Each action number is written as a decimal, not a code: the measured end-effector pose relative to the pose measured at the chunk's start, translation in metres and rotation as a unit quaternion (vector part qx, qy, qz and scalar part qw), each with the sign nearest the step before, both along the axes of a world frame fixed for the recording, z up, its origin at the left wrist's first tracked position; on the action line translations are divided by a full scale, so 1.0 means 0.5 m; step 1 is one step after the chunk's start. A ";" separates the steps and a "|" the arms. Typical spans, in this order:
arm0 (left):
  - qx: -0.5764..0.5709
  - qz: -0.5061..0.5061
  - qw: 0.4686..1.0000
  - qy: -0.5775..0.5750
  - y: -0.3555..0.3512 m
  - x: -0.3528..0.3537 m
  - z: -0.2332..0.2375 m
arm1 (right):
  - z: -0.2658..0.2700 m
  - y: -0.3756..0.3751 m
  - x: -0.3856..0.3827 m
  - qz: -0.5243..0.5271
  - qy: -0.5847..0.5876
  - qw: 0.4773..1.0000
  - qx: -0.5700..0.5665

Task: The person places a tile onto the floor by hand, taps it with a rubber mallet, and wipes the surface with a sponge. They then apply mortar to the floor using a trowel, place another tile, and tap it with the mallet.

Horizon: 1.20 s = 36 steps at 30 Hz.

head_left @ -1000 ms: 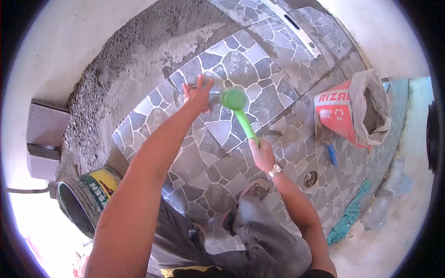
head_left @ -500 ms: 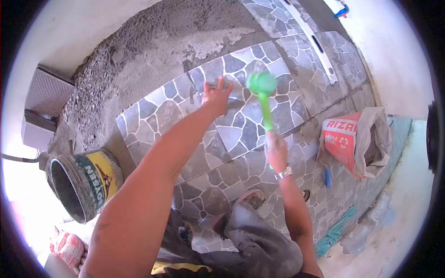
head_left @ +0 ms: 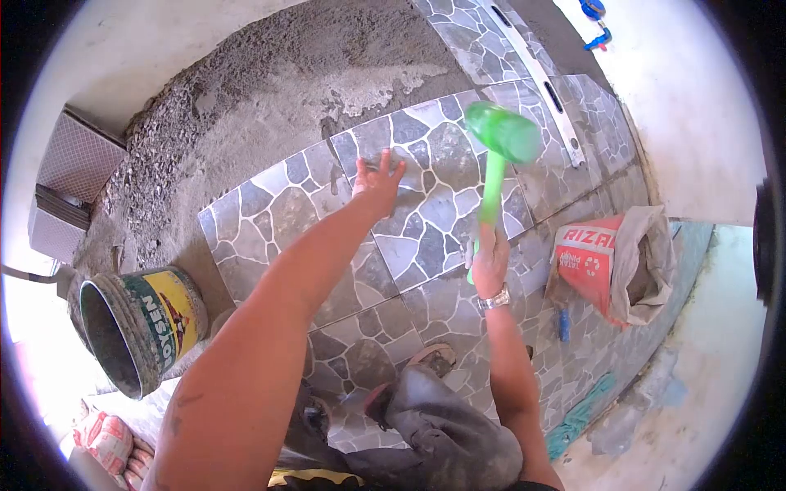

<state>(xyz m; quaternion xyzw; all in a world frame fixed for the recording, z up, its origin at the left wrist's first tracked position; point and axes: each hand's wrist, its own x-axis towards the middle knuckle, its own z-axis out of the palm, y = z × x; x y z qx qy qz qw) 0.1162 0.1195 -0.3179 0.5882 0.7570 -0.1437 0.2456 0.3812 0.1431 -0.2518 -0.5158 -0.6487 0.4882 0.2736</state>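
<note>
In my right hand [head_left: 490,260] is a green mallet [head_left: 503,135], gripped by its handle, with its head slightly blurred over the tile's far right part. A wristwatch sits on that wrist. My left hand [head_left: 378,190] rests with spread fingers on the stone-patterned floor tile [head_left: 442,217], near its left edge. This tile has grey patches divided by pale lines. Beyond its far edge lies rough grey mortar [head_left: 352,90].
A long level [head_left: 544,86] lies on tiles at the upper right. A red and white cement bag [head_left: 585,262] stands at right, beside a blue-handled tool [head_left: 564,324]. At left are a mortar-crusted bucket [head_left: 176,319] and stacked tiles [head_left: 82,164]. A teal cloth [head_left: 581,417] lies lower right.
The mallet has risen and swung to the right, away from the tile's middle. My left hand stays spread on the tile. The whole view has shifted slightly.
</note>
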 end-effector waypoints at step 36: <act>0.007 -0.040 0.999 0.021 -0.014 -0.002 0.015 | -0.069 0.052 -0.009 0.057 -0.072 0.990 0.108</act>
